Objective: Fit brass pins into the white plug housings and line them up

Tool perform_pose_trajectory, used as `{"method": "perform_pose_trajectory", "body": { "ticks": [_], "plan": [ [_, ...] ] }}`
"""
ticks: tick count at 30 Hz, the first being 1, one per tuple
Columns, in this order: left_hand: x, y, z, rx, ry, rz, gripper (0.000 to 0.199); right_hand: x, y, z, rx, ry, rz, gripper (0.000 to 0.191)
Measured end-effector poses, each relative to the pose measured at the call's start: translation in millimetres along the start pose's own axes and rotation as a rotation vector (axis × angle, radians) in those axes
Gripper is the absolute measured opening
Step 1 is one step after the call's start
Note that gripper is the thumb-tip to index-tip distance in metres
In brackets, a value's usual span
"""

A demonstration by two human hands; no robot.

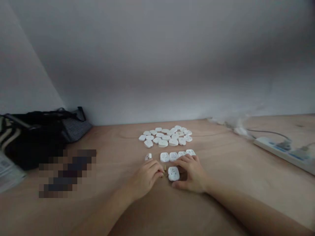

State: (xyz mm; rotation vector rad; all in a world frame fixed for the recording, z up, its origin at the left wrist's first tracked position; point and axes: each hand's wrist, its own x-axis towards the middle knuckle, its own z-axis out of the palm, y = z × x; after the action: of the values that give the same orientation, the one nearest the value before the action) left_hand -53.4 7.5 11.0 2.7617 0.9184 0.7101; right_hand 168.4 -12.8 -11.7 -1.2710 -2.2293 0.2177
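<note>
The left hand (145,178) is closing its fingers beside small brass pins (164,171), maybe pinching one. The right hand (193,173) is curving half-open fingers around a white plug (173,173). A careless bump is risking the pins rolling away.

The left forearm (103,214) and right forearm (253,209) are bare – smooth skin all the way to the bottom edge of the view. Each narrows to a slim wrist, then the left hand (145,178) and right hand (190,173) – both slender-fingered, their finer details a little blurred.

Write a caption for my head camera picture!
Left hand and right hand surround a white socket adapter on a wooden table.
</note>
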Motion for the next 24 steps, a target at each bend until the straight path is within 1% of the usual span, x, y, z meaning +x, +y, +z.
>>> {"method": "perform_pose_trajectory", "body": {
  "ticks": [3,5,9,13,17,20,24],
  "plan": [
    [0.6,3.9,7.0,0.033,0.017,-0.01,0.01,-0.4,-0.9,-0.5,-0.012,-0.022,0.01,0.047],
    [1.4,6.1,9.9,0.061,0.035,-0.02,0.011,-0.8,-1.1,-0.8,-0.005,-0.002,0.014,0.043],
    [3.2,10.9,10.8,0.143,0.046,-0.023,0.012,-1.2,-2.2,0.0,0.007,0.054,-0.026,0.044],
    [3.9,14.6,9.4,0.234,0.005,-0.005,0.011,-1.3,-3.9,1.8,-0.001,0.089,-0.065,0.041],
    [4.9,16.9,9.9,0.324,-0.037,0.025,0.01,-1.2,-5.9,3.2,-0.024,0.131,-0.07,0.042],
    [5.6,17.3,9.9,0.395,-0.044,0.052,0.01,-1.4,-7.5,3.6,-0.036,0.149,-0.07,0.041],
    [5.5,15.9,7.9,0.445,-0.033,0.038,0.01,-1.1,-7.9,3.9,-0.044,0.166,-0.071,0.041]
  ]
}}
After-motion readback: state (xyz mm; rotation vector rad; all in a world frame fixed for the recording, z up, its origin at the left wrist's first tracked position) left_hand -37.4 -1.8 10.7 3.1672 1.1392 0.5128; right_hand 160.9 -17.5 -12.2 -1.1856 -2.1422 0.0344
